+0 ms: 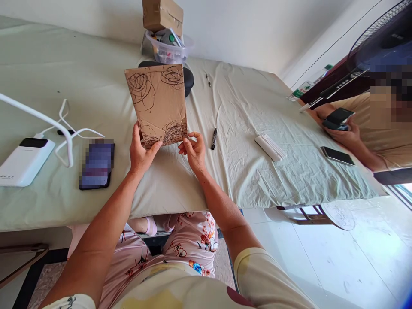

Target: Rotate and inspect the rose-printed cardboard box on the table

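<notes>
A brown cardboard piece (161,101) with black scribbled swirls near its corners is held up over the table, its scribbled face toward me. My left hand (141,150) grips its lower left corner, thumb on the front and fingers behind. At the lower right corner, my right hand (195,150) pinches the edge between thumb and fingers. Just right of that hand lies a black marker (214,138) on the cloth. Behind the cardboard, a black case (189,81) is partly hidden.
A power bank (27,161), white cable and phone (97,165) lie left. At the back stands a plastic basket (172,53) under a cardboard box (164,15). Rightward are a pen (208,80), a white object (270,146), another phone (337,156), a bottle (302,90) and a person's hands (341,131) holding a device.
</notes>
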`<state>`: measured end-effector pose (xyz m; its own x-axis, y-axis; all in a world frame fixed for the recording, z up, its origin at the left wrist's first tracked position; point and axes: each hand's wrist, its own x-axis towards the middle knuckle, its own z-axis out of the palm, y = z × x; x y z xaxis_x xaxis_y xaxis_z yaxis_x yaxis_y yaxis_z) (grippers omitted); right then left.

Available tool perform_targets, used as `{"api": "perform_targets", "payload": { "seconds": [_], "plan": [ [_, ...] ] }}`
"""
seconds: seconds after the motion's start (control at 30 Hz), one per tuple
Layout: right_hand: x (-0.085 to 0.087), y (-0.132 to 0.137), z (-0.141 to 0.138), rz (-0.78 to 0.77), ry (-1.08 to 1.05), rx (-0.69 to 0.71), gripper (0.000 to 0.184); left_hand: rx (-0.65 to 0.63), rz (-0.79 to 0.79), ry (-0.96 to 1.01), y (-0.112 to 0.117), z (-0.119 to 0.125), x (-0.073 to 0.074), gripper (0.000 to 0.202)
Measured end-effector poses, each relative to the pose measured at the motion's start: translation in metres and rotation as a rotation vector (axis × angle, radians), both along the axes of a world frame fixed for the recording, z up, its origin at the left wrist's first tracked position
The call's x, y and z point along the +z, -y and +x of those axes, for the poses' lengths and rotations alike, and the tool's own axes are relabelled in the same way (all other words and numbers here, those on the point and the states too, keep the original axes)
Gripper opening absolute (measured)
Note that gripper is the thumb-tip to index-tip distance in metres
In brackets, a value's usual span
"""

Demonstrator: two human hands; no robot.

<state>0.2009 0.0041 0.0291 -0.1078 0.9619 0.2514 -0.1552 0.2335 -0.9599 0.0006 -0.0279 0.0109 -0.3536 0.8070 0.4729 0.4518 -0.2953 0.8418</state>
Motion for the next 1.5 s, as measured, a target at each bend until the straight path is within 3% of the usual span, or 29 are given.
{"api": "perform_targets", "payload": {
  "seconds": [0.17, 0.57, 0.9, 1.07, 1.2, 1.3, 1.5],
  "plan": [
    [-0.004, -0.003, 0.001, 0.060, 0.101, -0.068, 0.057, 0.073, 0.022, 0.018, 0.003, -0.001, 0.006, 0.071],
    [-0.019, -0.018, 0.015, 0.087, 0.596, -0.164, 0.025, 0.100, -0.076, -0.022, -0.005, -0.007, -0.005, 0.058],
    [-0.021, -0.024, 0.017, 0.169, 0.839, -0.205, 0.014, 0.081, -0.145, -0.019, -0.005, -0.009, 0.000, 0.058],
    [-0.019, -0.023, 0.019, 0.168, 0.918, -0.194, 0.015, 0.119, -0.324, -0.234, -0.002, -0.007, 0.000, 0.064],
    [-0.016, -0.020, 0.019, 0.158, 1.010, -0.199, 0.017, 0.179, -0.454, -0.445, 0.000, -0.006, -0.001, 0.042],
    [-0.015, -0.017, 0.017, 0.123, 1.097, -0.172, 0.019, 0.213, -0.486, -0.500, 0.001, -0.008, -0.003, 0.030],
    [-0.016, -0.015, 0.016, 0.110, 1.114, -0.175, 0.021, 0.220, -0.432, -0.485, 0.000, -0.009, -0.009, 0.040]
  ]
}}
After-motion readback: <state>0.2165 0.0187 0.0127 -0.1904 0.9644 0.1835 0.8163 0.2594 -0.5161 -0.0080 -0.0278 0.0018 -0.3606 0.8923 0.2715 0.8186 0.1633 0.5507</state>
